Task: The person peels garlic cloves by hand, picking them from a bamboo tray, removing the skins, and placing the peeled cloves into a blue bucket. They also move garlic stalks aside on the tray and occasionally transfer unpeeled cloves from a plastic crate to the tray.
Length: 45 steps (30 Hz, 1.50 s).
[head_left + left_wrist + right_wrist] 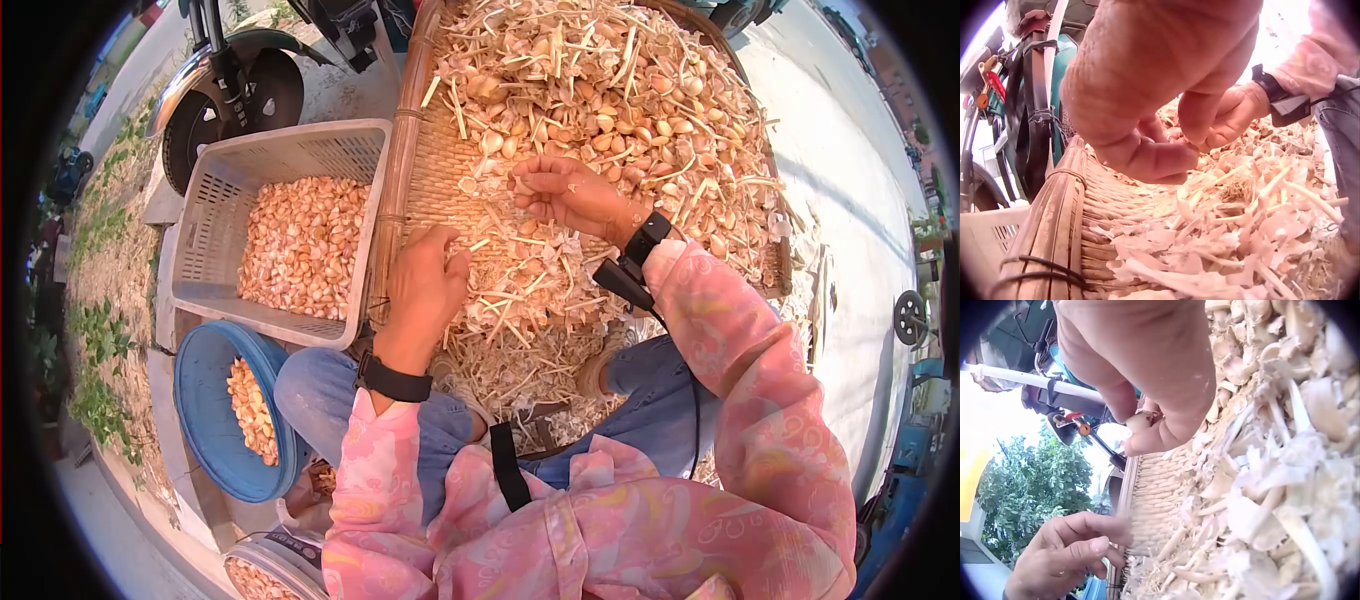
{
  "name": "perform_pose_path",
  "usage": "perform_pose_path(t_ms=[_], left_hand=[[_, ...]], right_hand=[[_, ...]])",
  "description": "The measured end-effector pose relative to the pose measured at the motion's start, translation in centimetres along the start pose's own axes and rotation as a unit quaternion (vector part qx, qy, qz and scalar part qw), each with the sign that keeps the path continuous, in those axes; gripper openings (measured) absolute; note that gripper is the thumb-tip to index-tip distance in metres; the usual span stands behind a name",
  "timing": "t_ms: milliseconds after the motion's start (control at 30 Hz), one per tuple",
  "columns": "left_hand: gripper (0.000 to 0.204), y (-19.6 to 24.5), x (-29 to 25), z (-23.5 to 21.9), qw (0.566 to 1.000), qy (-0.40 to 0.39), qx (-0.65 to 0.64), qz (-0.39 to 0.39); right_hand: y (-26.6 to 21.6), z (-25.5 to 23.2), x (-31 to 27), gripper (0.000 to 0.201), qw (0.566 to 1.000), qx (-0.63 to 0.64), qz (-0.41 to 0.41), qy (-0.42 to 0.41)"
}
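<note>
A pale garlic clove [1139, 422] is pinched between the thumb and fingers of my right hand [575, 195], over the wicker tray [400, 150]. My left hand [425, 285] hovers by the tray's left rim, fingers loosely bent; in the right wrist view nothing shows between its fingertips [1100, 545]. Garlic cloves mixed with dry skins [610, 125] heap up across the far part of the tray. Nearer to me, loose skins and cut stalks [520, 290] cover the weave below both hands.
Left of the tray stands a grey plastic crate [290, 140] part-filled with cloves. A blue bucket [215, 420] with peeled-looking cloves leans by my left knee, and another tub [265, 565] sits lower left. A vehicle wheel [235, 110] is behind the crate.
</note>
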<state>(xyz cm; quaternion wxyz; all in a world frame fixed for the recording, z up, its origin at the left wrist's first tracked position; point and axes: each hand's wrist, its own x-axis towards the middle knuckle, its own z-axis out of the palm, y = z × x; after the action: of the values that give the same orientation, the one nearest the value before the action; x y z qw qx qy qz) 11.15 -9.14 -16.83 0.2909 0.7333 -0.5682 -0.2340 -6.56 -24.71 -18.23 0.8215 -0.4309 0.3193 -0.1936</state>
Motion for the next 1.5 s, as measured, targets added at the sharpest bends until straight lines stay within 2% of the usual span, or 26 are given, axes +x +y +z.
perform_pose_path(t_ms=[33,67,133,167,267,367,400,467,500,533,633,700,733,800,867,900,1000,1067,1133,1167,1200,1300,1333,1367,1433,1500], left_hand=[[0.029,0.1,0.3,0.1,0.997,0.011,-0.075,-0.010],[0.029,1.0,0.4,-0.1,0.985,-0.022,-0.167,-0.026],[0.030,2.6,0.5,-0.1,0.948,-0.052,-0.309,-0.061],[0.030,3.1,0.4,0.0,0.921,-0.067,-0.376,-0.079],[0.038,4.2,-0.3,0.3,0.775,-0.092,-0.607,-0.148],[0.046,3.4,-0.9,1.1,0.662,-0.105,-0.707,-0.224],[0.049,3.4,-1.1,0.9,0.638,-0.128,-0.727,-0.217],[0.044,2.3,-1.1,1.5,0.594,-0.141,-0.765,-0.203],[0.041,1.8,-1.1,1.8,0.572,-0.148,-0.783,-0.195],[0.040,1.4,-1.3,2.1,0.577,-0.136,-0.782,-0.193],[0.037,1.5,-2.0,2.6,0.602,-0.098,-0.772,-0.180],[0.037,1.6,-2.4,2.5,0.629,-0.067,-0.756,-0.169],[0.038,1.7,-2.6,2.1,0.614,-0.077,-0.768,-0.166],[0.041,1.7,-3.0,1.0,0.585,-0.094,-0.789,-0.162],[0.042,1.2,-3.3,0.1,0.514,-0.122,-0.835,-0.154],[0.043,1.0,-3.3,-0.4,0.477,-0.136,-0.856,-0.148],[0.044,1.2,-3.3,-2.1,0.521,-0.126,-0.832,-0.146],[0.046,0.0,-3.0,-3.9,0.607,-0.086,-0.784,-0.103],[0.048,-2.1,-1.9,-8.1,0.643,0.037,-0.758,-0.099],[0.049,-2.9,-1.6,-10.4,0.773,0.127,-0.599,-0.162],[0.051,-3.0,-1.2,-11.9,0.862,0.212,-0.408,-0.214],[0.054,-1.4,-1.9,-13.0,0.935,0.152,-0.271,-0.173],[0.055,-0.1,-2.3,-11.9,0.919,0.074,-0.351,-0.166],[0.051,1.1,-2.9,-10.0,0.868,-0.012,-0.468,-0.167],[0.044,2.5,-4.2,-5.4,0.731,-0.200,-0.619,-0.204],[0.033,2.6,-5.4,-1.4,0.708,-0.174,-0.664,-0.168]], right_hand=[[-0.1,0.1,-0.6,0.021,0.999,0.032,-0.003,-0.032],[-0.2,0.2,-1.2,0.023,0.996,0.064,-0.005,-0.065],[-0.2,0.8,-2.2,0.023,0.984,0.125,-0.012,-0.123],[-0.3,1.5,-2.8,0.023,0.985,0.130,-0.008,-0.116],[-0.3,3.5,-4.4,0.027,0.983,0.137,-0.012,-0.118],[0.4,4.5,-5.2,0.029,0.992,-0.010,-0.082,-0.096],[0.6,4.8,-5.3,0.027,0.986,-0.067,-0.107,-0.106],[0.5,5.8,-6.3,0.029,0.943,-0.262,-0.174,-0.111],[0.5,6.2,-6.7,0.030,0.904,-0.356,-0.206,-0.112],[0.9,6.6,-6.9,0.029,0.885,-0.373,-0.262,-0.099],[1.2,6.9,-7.0,0.027,0.882,-0.381,-0.266,-0.080],[1.7,6.7,-6.8,0.022,0.956,-0.187,-0.214,-0.069],[2.0,6.4,-6.6,0.020,0.977,-0.086,-0.184,-0.063],[2.0,5.3,-5.9,0.021,0.980,-0.078,-0.184,0.000],[2.3,4.1,-5.4,0.023,0.982,-0.081,-0.163,0.050],[2.5,3.7,-5.4,0.023,0.982,-0.094,-0.157,0.045],[3.1,3.8,-5.5,0.022,0.984,-0.125,-0.124,0.042],[3.0,4.4,-5.6,0.022,0.980,-0.136,-0.141,0.037],[3.3,4.5,-5.6,0.027,0.977,-0.114,-0.177,0.027],[3.3,4.5,-5.7,0.028,0.970,-0.143,-0.195,0.033],[3.3,4.6,-5.8,0.030,0.961,-0.172,-0.214,0.037],[2.8,5.1,-6.4,0.035,0.922,-0.287,-0.258,0.042],[2.8,5.7,-6.6,0.036,0.905,-0.318,-0.279,0.032],[3.0,6.6,-6.9,0.037,0.889,-0.346,-0.299,0.018],[2.9,8.4,-7.5,0.033,0.886,-0.360,-0.293,-0.013],[2.8,9.5,-8.3,0.029,0.888,-0.374,-0.264,-0.036]])
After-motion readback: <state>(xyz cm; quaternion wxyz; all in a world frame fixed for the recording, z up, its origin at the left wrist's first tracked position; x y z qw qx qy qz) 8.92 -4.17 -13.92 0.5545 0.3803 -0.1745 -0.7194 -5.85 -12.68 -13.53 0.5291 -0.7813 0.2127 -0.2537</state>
